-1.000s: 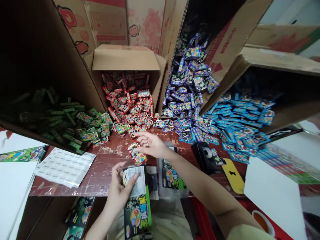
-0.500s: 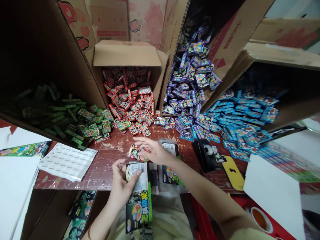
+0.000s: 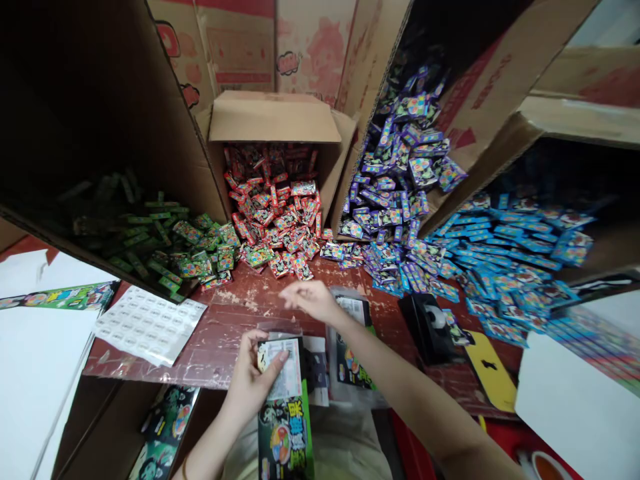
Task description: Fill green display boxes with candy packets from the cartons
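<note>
My left hand [image 3: 253, 381] is closed around a clear bag with a green printed card [image 3: 284, 407] and holds it upright at the table's near edge, thumb on its white label. My right hand [image 3: 313, 300] hovers just above the bag's open top, fingers stretched to the left and slightly blurred. I see nothing in it. Beyond it lie small red packets [image 3: 275, 207] spilling from a tipped cardboard box [image 3: 273, 119].
Three more tipped boxes spill green packets [image 3: 165, 240], purple packets [image 3: 395, 193] and blue packets [image 3: 505, 253]. A sheet of stickers [image 3: 150, 325] lies at the left. A black tape dispenser [image 3: 431, 319], a yellow card [image 3: 493, 370] and another filled bag [image 3: 353, 357] lie right.
My right hand carried red packets from the pile back over the bag; they no longer show in it. The left hand has kept hold of the bag.
</note>
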Tool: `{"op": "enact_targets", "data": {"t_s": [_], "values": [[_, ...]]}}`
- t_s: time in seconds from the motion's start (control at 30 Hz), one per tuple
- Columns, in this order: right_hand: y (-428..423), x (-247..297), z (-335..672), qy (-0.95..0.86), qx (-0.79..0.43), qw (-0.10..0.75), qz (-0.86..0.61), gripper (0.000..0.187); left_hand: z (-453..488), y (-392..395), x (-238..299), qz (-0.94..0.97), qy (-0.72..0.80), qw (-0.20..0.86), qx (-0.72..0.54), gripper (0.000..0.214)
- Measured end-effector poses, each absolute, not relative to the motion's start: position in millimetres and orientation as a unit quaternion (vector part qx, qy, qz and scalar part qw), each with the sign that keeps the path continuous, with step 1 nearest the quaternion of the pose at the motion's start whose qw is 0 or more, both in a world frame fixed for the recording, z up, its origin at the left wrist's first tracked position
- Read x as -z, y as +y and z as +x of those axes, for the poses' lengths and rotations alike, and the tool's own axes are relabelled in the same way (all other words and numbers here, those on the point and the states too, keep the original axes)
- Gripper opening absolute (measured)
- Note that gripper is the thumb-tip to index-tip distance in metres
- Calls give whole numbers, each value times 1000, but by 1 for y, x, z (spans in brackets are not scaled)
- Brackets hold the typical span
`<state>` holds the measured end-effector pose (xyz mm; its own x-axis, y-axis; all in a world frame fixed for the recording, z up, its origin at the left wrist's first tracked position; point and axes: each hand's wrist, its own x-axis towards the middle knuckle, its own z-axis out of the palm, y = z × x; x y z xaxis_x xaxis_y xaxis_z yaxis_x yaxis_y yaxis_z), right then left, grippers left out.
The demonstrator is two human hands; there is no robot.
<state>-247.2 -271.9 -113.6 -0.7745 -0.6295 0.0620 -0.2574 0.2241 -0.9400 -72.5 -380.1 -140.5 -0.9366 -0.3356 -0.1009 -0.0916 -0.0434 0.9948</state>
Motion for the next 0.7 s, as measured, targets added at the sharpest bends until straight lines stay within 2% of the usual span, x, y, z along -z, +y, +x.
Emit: {"op": "enact_targets", "data": {"t_s": [0.07,0.13,0.23,0.33,0.43,0.53,0.63,0.7], "values": [[-306,113,-270,802,539,101,-236,39,-73,-380,143,174,-672,108,711,48],[-343,115,-289,833,510,76,-202,56,-73,-380,144,189,-653,115,724,56],[-384,126,-302,910,395,38,-120,83,-74,-384,143,206,-640,122,730,61],[-392,145,-305,930,346,13,-126,87,-75,-390,142,210,-641,136,726,60],[-361,155,-302,867,443,11,-227,86,-76,-393,142,210,-642,147,722,59],[-309,144,-293,760,570,92,-297,84,-78,-389,140,211,-643,140,723,59],[-267,114,-277,659,645,229,-312,61,-80,-378,135,198,-655,122,719,58],[-253,95,-268,625,657,276,-318,50,-82,-370,129,185,-657,114,722,58]]}}
